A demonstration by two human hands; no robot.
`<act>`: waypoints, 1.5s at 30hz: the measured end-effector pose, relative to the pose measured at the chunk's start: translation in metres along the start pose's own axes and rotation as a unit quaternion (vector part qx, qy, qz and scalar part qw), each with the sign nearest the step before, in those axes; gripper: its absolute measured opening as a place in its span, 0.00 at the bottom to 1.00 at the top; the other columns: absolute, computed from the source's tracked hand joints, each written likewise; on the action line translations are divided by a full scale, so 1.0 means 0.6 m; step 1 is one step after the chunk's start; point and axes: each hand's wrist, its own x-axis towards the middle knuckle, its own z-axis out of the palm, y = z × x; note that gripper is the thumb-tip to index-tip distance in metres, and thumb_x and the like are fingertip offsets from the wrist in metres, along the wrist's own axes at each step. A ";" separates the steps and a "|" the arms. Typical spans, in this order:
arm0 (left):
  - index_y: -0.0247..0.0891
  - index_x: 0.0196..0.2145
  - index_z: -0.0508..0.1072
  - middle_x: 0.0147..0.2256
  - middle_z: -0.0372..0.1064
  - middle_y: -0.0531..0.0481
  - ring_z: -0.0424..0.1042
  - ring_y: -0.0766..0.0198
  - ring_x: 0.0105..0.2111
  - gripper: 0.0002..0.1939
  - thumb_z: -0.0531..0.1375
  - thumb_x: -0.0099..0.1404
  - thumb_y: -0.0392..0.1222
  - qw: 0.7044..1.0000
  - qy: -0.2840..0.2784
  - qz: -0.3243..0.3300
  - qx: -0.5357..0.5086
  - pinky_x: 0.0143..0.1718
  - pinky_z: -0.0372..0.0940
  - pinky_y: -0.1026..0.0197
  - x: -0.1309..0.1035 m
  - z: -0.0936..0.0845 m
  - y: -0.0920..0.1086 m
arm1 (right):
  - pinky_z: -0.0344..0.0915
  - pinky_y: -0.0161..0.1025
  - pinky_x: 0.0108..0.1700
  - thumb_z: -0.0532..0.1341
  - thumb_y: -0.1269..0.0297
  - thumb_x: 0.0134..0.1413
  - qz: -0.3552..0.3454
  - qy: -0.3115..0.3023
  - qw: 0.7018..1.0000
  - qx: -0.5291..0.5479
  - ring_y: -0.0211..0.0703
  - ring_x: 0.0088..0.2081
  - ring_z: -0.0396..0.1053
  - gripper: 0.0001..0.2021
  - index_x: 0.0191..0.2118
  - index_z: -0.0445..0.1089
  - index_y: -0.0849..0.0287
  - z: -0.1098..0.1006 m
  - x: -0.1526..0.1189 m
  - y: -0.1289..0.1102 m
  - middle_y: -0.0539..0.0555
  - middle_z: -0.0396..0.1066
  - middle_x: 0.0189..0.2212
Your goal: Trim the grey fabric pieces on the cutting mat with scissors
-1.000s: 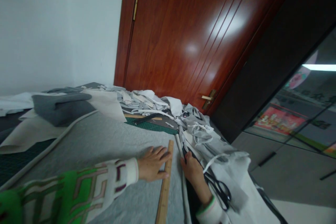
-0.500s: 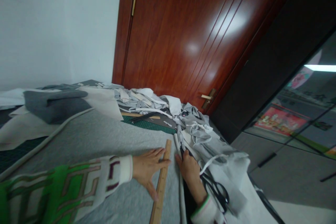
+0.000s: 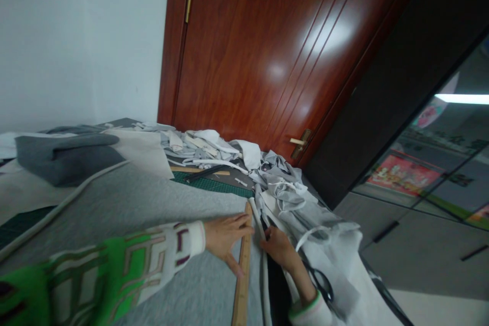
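Note:
A wooden ruler (image 3: 242, 285) lies lengthwise on a large light-grey cloth (image 3: 153, 204), close to its right edge. Across the ruler rests my left hand (image 3: 227, 239), fingers and thumb spread, pressing it against the cloth. My right hand (image 3: 280, 248) is at the cloth's pale rolled edge (image 3: 264, 280), just right of the ruler. Its fingers are curled together with something dark by them, too small to make out. Black-handled scissors (image 3: 323, 284) lie among the fabric beside my right wrist.
Grey and white scraps (image 3: 214, 145) are heaped along the back and right side. A folded dark-grey cloth (image 3: 69, 155) lies at left. A green cutting mat (image 3: 214, 183) shows behind the large cloth. Beyond stand a brown door (image 3: 244, 51) and a cabinet (image 3: 412, 249).
My left hand and the ruler have shifted right, nearer the cloth's edge. My right hand has moved slightly right and down, its fingers still curled by the edge. The view has turned a little.

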 end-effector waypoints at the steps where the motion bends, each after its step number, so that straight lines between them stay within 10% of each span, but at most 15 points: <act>1: 0.33 0.65 0.59 0.69 0.42 0.26 0.42 0.35 0.68 0.64 0.66 0.39 0.77 1.000 0.002 -0.001 -0.002 0.66 0.47 0.40 0.005 0.002 -0.003 | 0.61 0.32 0.34 0.62 0.69 0.54 0.006 0.005 1.000 -0.003 0.43 0.38 0.76 0.05 0.37 0.72 0.61 0.001 0.000 0.000 0.55 0.79 0.33; 13: 0.39 0.64 0.63 0.68 0.47 0.34 0.44 0.41 0.69 0.44 0.56 0.59 0.71 0.997 0.063 -0.014 0.045 0.67 0.48 0.42 0.002 0.020 0.004 | 0.66 0.41 0.38 0.53 0.65 0.66 0.047 0.056 0.992 -0.106 0.56 0.44 0.78 0.13 0.46 0.71 0.64 0.007 -0.003 -0.030 0.64 0.79 0.39; 19: 0.44 0.67 0.55 0.69 0.49 0.44 0.52 0.54 0.67 0.26 0.46 0.75 0.49 0.976 0.128 -0.117 0.129 0.66 0.50 0.49 -0.023 -0.025 -0.020 | 0.67 0.39 0.39 0.55 0.57 0.66 0.029 0.039 0.993 -0.109 0.52 0.43 0.78 0.13 0.39 0.73 0.58 -0.009 -0.008 -0.015 0.57 0.80 0.36; 25: 0.26 0.63 0.59 0.60 0.62 0.28 0.60 0.40 0.60 0.29 0.52 0.72 0.50 0.921 0.173 -0.297 0.182 0.60 0.52 0.38 -0.076 -0.069 -0.108 | 0.67 0.41 0.40 0.52 0.64 0.67 0.021 0.030 0.992 -0.124 0.55 0.44 0.77 0.13 0.44 0.72 0.61 0.004 -0.013 -0.024 0.61 0.79 0.39; 45: 0.35 0.44 0.72 0.36 0.79 0.42 0.78 0.51 0.38 0.15 0.49 0.74 0.44 0.918 0.122 -0.314 0.211 0.40 0.65 0.56 -0.204 -0.095 -0.112 | 0.68 0.36 0.35 0.59 0.72 0.56 0.047 0.043 0.992 -0.105 0.50 0.36 0.79 0.07 0.36 0.73 0.53 0.082 -0.129 0.022 0.55 0.80 0.30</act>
